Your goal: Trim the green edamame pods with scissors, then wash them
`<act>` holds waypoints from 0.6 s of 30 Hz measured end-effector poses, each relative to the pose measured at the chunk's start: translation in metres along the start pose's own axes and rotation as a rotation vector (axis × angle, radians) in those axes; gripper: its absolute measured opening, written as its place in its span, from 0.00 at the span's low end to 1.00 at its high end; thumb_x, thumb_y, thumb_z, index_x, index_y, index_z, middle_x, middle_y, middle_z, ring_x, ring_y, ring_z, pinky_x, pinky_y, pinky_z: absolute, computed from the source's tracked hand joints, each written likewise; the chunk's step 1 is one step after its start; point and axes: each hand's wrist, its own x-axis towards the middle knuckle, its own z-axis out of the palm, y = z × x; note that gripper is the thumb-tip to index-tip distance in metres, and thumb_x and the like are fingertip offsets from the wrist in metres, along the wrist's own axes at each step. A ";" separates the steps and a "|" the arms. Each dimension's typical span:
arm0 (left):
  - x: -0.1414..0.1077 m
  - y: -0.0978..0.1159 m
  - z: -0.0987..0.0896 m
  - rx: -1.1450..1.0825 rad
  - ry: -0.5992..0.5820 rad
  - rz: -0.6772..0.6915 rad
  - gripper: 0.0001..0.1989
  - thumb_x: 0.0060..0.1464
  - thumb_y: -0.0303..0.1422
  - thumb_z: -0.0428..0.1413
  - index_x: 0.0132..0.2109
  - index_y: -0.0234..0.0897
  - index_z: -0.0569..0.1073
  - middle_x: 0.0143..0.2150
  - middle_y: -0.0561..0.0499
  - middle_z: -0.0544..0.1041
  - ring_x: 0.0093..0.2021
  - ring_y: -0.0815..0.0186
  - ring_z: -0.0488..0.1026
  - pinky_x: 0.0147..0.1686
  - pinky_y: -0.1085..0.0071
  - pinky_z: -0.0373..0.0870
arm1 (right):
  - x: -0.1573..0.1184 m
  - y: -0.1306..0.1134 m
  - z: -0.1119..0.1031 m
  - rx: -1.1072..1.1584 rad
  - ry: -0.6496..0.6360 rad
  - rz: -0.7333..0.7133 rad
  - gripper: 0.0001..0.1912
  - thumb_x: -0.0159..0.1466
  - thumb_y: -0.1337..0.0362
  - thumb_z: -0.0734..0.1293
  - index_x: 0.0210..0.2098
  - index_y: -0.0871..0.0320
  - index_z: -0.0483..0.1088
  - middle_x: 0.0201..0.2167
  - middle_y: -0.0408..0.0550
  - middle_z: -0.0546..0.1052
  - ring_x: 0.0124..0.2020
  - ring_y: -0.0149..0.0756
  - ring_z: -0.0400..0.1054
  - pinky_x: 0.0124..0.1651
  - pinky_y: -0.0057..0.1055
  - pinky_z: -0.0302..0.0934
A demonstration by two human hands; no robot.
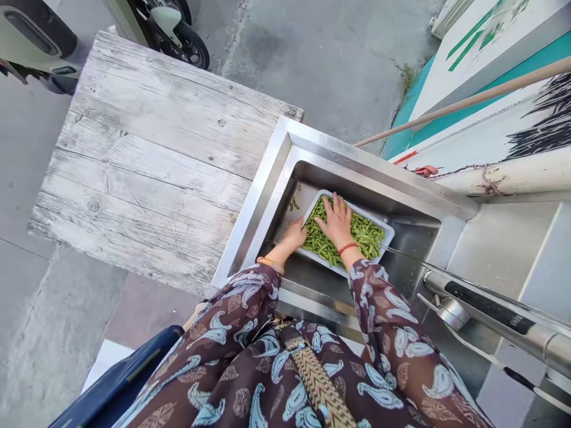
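A white rectangular tray [389, 235] full of green pods [363, 229], which look like edamame, sits tilted inside a stainless steel sink [255, 211]. My left hand [293, 235] grips the tray's left edge, its fingers curled at the rim. On top of the pods lies my right hand [338, 224], palm down with the fingers spread. A thin stream of water [404, 254] reaches the right part of the tray. A few loose pods [294, 203] rest on the sink floor, left of the tray.
A long metal faucet [491, 306] extends in from the right. The weathered wooden table [156, 166] adjoins the sink on the left. A broom with a wooden handle [459, 104] leans behind the sink. Scooter parts [178, 30] show at the upper left, and a blue bag [120, 380] hangs at my left.
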 end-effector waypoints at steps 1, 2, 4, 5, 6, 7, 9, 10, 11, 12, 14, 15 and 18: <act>-0.001 0.000 -0.001 0.010 -0.005 0.002 0.30 0.57 0.30 0.54 0.66 0.31 0.65 0.61 0.35 0.72 0.62 0.50 0.69 0.62 0.61 0.63 | 0.005 -0.009 0.006 -0.018 -0.004 0.010 0.37 0.67 0.51 0.63 0.71 0.58 0.51 0.74 0.60 0.45 0.73 0.59 0.41 0.69 0.61 0.40; -0.001 0.000 -0.002 0.018 -0.010 0.006 0.29 0.58 0.30 0.54 0.66 0.31 0.66 0.60 0.35 0.72 0.62 0.51 0.69 0.62 0.61 0.63 | 0.005 -0.015 0.009 -0.035 -0.018 0.001 0.37 0.67 0.51 0.63 0.71 0.59 0.52 0.74 0.60 0.45 0.73 0.60 0.40 0.69 0.63 0.39; -0.002 0.000 -0.004 0.028 -0.020 0.016 0.26 0.59 0.31 0.53 0.64 0.32 0.68 0.58 0.37 0.74 0.61 0.52 0.70 0.61 0.61 0.64 | -0.010 -0.013 0.010 -0.057 -0.081 -0.078 0.35 0.68 0.53 0.64 0.70 0.55 0.53 0.74 0.56 0.46 0.73 0.58 0.40 0.69 0.63 0.39; -0.002 0.000 -0.005 0.029 -0.026 0.019 0.25 0.59 0.31 0.52 0.63 0.32 0.69 0.57 0.37 0.76 0.60 0.53 0.71 0.60 0.61 0.65 | -0.023 -0.007 0.006 -0.063 -0.122 -0.127 0.33 0.68 0.56 0.64 0.70 0.53 0.54 0.74 0.53 0.49 0.73 0.56 0.42 0.69 0.61 0.42; -0.002 0.001 -0.006 0.028 -0.031 0.021 0.24 0.60 0.31 0.52 0.62 0.33 0.70 0.55 0.38 0.77 0.58 0.53 0.72 0.59 0.61 0.66 | -0.038 0.001 0.001 -0.068 -0.159 -0.165 0.32 0.68 0.58 0.63 0.70 0.50 0.55 0.73 0.51 0.52 0.72 0.55 0.44 0.68 0.60 0.45; -0.002 0.001 -0.007 0.024 -0.034 0.022 0.23 0.59 0.31 0.52 0.61 0.33 0.71 0.53 0.38 0.77 0.57 0.54 0.73 0.58 0.60 0.67 | -0.053 0.009 -0.006 -0.074 -0.185 -0.178 0.31 0.68 0.61 0.63 0.69 0.49 0.56 0.72 0.49 0.54 0.72 0.54 0.46 0.68 0.58 0.47; -0.003 0.002 -0.007 0.014 -0.034 0.027 0.22 0.59 0.30 0.51 0.60 0.32 0.72 0.52 0.38 0.78 0.55 0.54 0.74 0.56 0.61 0.69 | -0.077 0.016 -0.015 -0.093 -0.187 -0.142 0.31 0.68 0.62 0.63 0.69 0.49 0.57 0.72 0.49 0.56 0.72 0.55 0.46 0.67 0.58 0.48; -0.003 0.002 -0.007 0.009 -0.030 0.031 0.22 0.59 0.30 0.51 0.60 0.32 0.72 0.52 0.38 0.78 0.54 0.54 0.74 0.56 0.61 0.69 | -0.083 0.015 -0.016 -0.100 -0.169 -0.120 0.31 0.67 0.62 0.64 0.69 0.49 0.57 0.72 0.50 0.55 0.72 0.57 0.45 0.68 0.60 0.46; -0.003 0.002 -0.006 0.005 -0.025 0.035 0.22 0.59 0.30 0.51 0.60 0.31 0.72 0.53 0.37 0.77 0.55 0.54 0.74 0.56 0.61 0.69 | -0.084 0.011 -0.014 -0.102 -0.151 -0.114 0.32 0.67 0.61 0.66 0.69 0.49 0.57 0.73 0.50 0.53 0.72 0.58 0.43 0.68 0.62 0.44; -0.002 0.002 -0.005 0.002 -0.020 0.040 0.22 0.60 0.31 0.51 0.60 0.31 0.72 0.54 0.37 0.77 0.55 0.54 0.74 0.56 0.61 0.69 | -0.080 0.004 -0.010 -0.096 -0.137 -0.128 0.34 0.66 0.60 0.67 0.69 0.48 0.56 0.74 0.50 0.50 0.73 0.59 0.42 0.68 0.63 0.42; -0.001 0.000 -0.004 0.005 -0.008 0.043 0.23 0.60 0.31 0.51 0.61 0.29 0.70 0.55 0.35 0.76 0.58 0.52 0.72 0.58 0.59 0.68 | -0.061 -0.012 0.003 -0.062 -0.141 -0.209 0.36 0.65 0.58 0.68 0.70 0.47 0.53 0.74 0.49 0.47 0.73 0.57 0.42 0.69 0.65 0.38; 0.001 -0.001 -0.003 0.010 -0.002 0.044 0.24 0.60 0.31 0.51 0.62 0.29 0.69 0.56 0.35 0.75 0.59 0.51 0.71 0.59 0.57 0.67 | -0.048 -0.018 0.009 -0.042 -0.150 -0.244 0.37 0.66 0.57 0.68 0.70 0.47 0.52 0.74 0.48 0.47 0.73 0.55 0.42 0.69 0.65 0.37; 0.007 -0.002 -0.004 0.023 0.007 0.061 0.27 0.59 0.30 0.51 0.65 0.29 0.66 0.58 0.35 0.74 0.62 0.50 0.68 0.63 0.55 0.62 | -0.015 -0.013 0.014 -0.014 -0.131 -0.215 0.34 0.68 0.56 0.65 0.70 0.47 0.53 0.73 0.46 0.51 0.73 0.53 0.42 0.70 0.61 0.37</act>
